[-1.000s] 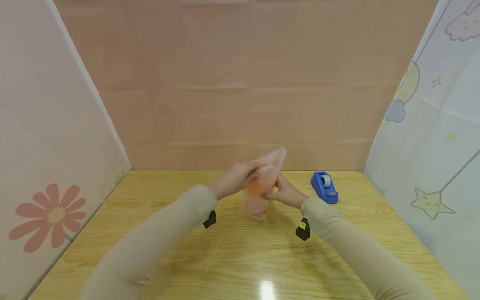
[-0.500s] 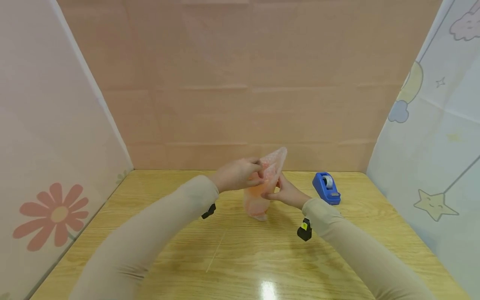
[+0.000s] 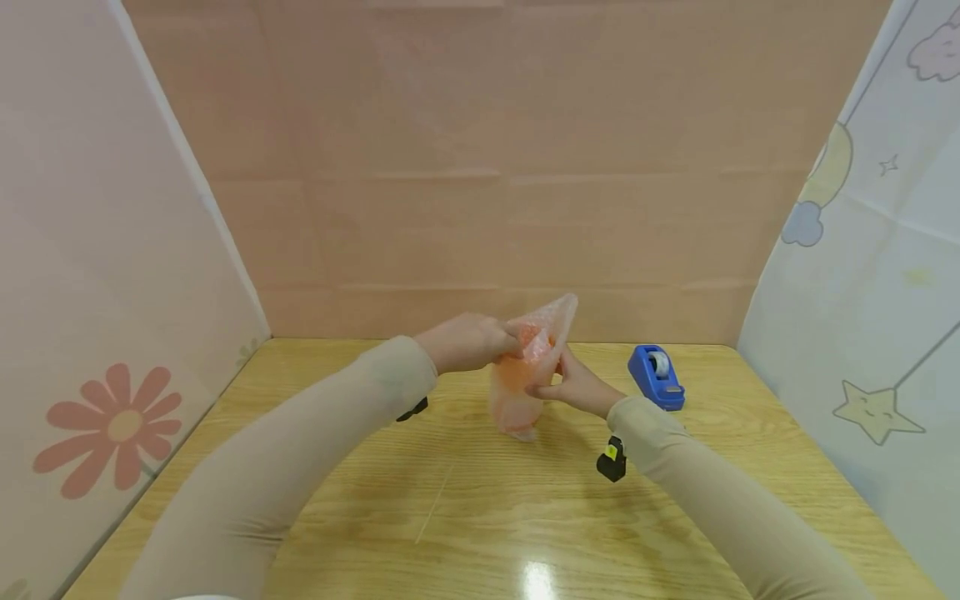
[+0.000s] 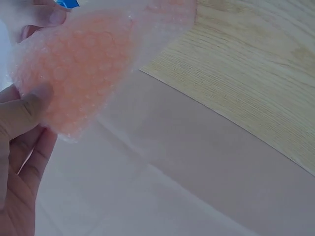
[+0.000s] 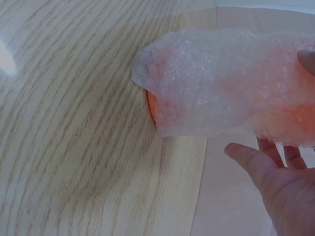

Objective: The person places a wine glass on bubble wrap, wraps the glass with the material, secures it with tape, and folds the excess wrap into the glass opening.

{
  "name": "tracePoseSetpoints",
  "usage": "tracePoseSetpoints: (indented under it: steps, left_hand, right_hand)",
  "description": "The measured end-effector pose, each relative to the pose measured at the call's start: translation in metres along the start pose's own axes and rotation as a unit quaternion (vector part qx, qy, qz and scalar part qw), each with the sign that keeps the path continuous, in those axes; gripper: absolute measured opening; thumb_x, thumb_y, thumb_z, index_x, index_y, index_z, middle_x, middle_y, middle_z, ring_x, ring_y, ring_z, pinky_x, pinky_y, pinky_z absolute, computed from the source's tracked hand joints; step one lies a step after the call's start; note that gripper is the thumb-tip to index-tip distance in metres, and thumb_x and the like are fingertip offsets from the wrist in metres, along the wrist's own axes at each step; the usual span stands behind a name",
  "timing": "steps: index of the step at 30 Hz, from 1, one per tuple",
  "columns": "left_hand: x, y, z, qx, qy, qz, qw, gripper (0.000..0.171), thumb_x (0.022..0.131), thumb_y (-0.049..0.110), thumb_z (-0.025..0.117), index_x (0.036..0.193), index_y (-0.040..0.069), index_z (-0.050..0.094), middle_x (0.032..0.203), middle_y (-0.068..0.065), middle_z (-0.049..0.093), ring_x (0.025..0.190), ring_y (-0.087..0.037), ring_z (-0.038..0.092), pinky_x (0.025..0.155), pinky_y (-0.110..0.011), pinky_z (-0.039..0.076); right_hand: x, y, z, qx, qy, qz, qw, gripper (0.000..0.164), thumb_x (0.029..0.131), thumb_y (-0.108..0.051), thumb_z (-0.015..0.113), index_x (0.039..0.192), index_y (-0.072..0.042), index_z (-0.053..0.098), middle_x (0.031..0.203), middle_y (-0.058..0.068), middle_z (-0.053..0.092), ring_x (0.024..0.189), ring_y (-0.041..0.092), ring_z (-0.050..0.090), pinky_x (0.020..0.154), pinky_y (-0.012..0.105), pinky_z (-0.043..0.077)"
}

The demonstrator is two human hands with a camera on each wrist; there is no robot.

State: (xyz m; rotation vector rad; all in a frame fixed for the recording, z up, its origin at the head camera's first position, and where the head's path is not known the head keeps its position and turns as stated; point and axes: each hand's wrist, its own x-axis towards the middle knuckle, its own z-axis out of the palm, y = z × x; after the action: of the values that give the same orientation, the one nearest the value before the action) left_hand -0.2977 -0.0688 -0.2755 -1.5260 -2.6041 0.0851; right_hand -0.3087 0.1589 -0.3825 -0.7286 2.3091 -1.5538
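An orange object wrapped in translucent bubble wrap [image 3: 517,408] stands tilted at the middle of the table in the head view. Its orange edge [image 5: 151,105] peeks out at the lower end in the right wrist view; the rest lies under the wrap. My left hand [image 3: 472,340] pinches the wrap near its upper end, thumb [image 4: 39,96] on the bubbled face. My right hand [image 3: 581,387] holds the bundle from the right side. Its fingers reach behind the wrap, and its thumb [image 5: 241,152] stands out beside the lower edge.
To the right of the bundle, a blue tape dispenser [image 3: 656,379] with a roll of clear tape sits on the wooden table [image 3: 360,517]. A thin pale strip [image 3: 433,504] lies in front. Fabric walls bound the back and both sides.
My left fingers lifted off the wrap's front, shifted a little up and left, and now pinch its upper edge. More of the bubbled front shows. My right hand kept its hold.
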Motion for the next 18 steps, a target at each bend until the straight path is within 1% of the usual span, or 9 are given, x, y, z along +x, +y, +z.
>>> tracePoseSetpoints:
  steps: [4, 6, 9, 11, 12, 13, 15, 17, 18]
  left_hand:
    - [0.004, 0.001, -0.001, -0.081, -0.035, -0.056, 0.9945, 0.018, 0.091, 0.006, 0.063, 0.097, 0.021, 0.072, 0.093, 0.01, 0.065, 0.08, -0.005, 0.057, 0.075, -0.022, 0.048]
    - [0.007, 0.001, -0.002, -0.167, -0.062, -0.104, 0.9785, 0.017, 0.093, 0.009, 0.056, 0.087, 0.021, 0.067, 0.081, 0.01, 0.058, 0.069, -0.006, 0.048, 0.066, -0.022, 0.042]
    - [0.01, 0.001, -0.002, -0.318, -0.094, -0.189, 0.9244, 0.022, 0.092, 0.016, 0.048, 0.07, 0.017, 0.053, 0.064, 0.007, 0.037, 0.056, -0.01, 0.029, 0.053, -0.025, 0.027]
    - [0.011, 0.001, -0.001, -0.357, -0.102, -0.213, 0.9037, 0.023, 0.09, 0.017, 0.047, 0.067, 0.016, 0.047, 0.061, 0.007, 0.028, 0.054, -0.011, 0.022, 0.051, -0.026, 0.021]
    - [0.012, 0.001, -0.001, -0.361, -0.104, -0.212, 0.9025, 0.023, 0.09, 0.017, 0.046, 0.067, 0.015, 0.047, 0.061, 0.007, 0.028, 0.053, -0.011, 0.021, 0.051, -0.026, 0.021]
    - [0.012, 0.0, -0.001, -0.389, -0.107, -0.232, 0.885, 0.024, 0.089, 0.019, 0.046, 0.066, 0.013, 0.045, 0.06, 0.007, 0.026, 0.054, -0.011, 0.02, 0.051, -0.027, 0.02]
    - [0.012, 0.0, -0.002, -0.406, -0.107, -0.23, 0.8782, 0.021, 0.089, 0.02, 0.046, 0.07, 0.012, 0.05, 0.064, 0.007, 0.033, 0.057, -0.011, 0.028, 0.054, -0.027, 0.026]
    - [0.012, -0.001, -0.003, -0.452, -0.102, -0.244, 0.8519, 0.02, 0.089, 0.022, 0.046, 0.074, 0.01, 0.054, 0.071, 0.005, 0.041, 0.064, -0.012, 0.038, 0.06, -0.027, 0.034]
    - [0.011, -0.003, -0.004, -0.437, -0.102, -0.226, 0.8647, 0.019, 0.09, 0.021, 0.048, 0.077, 0.011, 0.057, 0.075, 0.005, 0.046, 0.069, -0.012, 0.043, 0.064, -0.027, 0.038]
  right_hand:
    - [0.001, 0.0, 0.0, -0.001, -0.002, -0.002, 1.0, 0.09, 0.085, -0.018, 0.075, 0.15, -0.021, 0.013, 0.153, 0.01, 0.029, 0.139, 0.039, 0.032, 0.108, 0.06, 0.032]
    - [0.001, 0.0, -0.001, -0.004, -0.002, -0.002, 1.0, 0.089, 0.085, -0.018, 0.075, 0.15, -0.02, 0.014, 0.153, 0.01, 0.03, 0.139, 0.038, 0.032, 0.109, 0.06, 0.032]
    - [0.002, 0.0, -0.001, -0.01, -0.003, -0.001, 1.0, 0.09, 0.085, -0.019, 0.075, 0.15, -0.02, 0.013, 0.153, 0.011, 0.03, 0.139, 0.037, 0.033, 0.109, 0.059, 0.032]
    - [0.002, 0.001, -0.001, -0.011, -0.004, 0.002, 1.0, 0.09, 0.085, -0.02, 0.075, 0.15, -0.02, 0.013, 0.153, 0.011, 0.031, 0.138, 0.037, 0.034, 0.108, 0.058, 0.034]
    - [0.002, 0.001, -0.001, -0.011, -0.005, 0.003, 1.0, 0.09, 0.085, -0.02, 0.075, 0.15, -0.02, 0.013, 0.153, 0.011, 0.031, 0.138, 0.037, 0.034, 0.108, 0.058, 0.034]
    - [0.002, 0.001, 0.0, -0.011, -0.005, 0.005, 1.0, 0.09, 0.085, -0.02, 0.075, 0.151, -0.02, 0.013, 0.153, 0.011, 0.031, 0.138, 0.037, 0.034, 0.108, 0.057, 0.035]
    - [0.002, 0.002, 0.0, -0.011, -0.008, 0.008, 1.0, 0.09, 0.085, -0.021, 0.075, 0.151, -0.021, 0.013, 0.153, 0.011, 0.031, 0.138, 0.037, 0.034, 0.107, 0.057, 0.035]
    - [0.003, 0.002, 0.0, -0.012, -0.01, 0.01, 1.0, 0.089, 0.086, -0.022, 0.075, 0.151, -0.021, 0.014, 0.153, 0.01, 0.032, 0.138, 0.036, 0.034, 0.107, 0.057, 0.036]
    - [0.003, 0.002, 0.0, -0.013, -0.011, 0.011, 1.0, 0.089, 0.086, -0.023, 0.075, 0.151, -0.022, 0.014, 0.152, 0.01, 0.032, 0.138, 0.036, 0.034, 0.107, 0.057, 0.036]
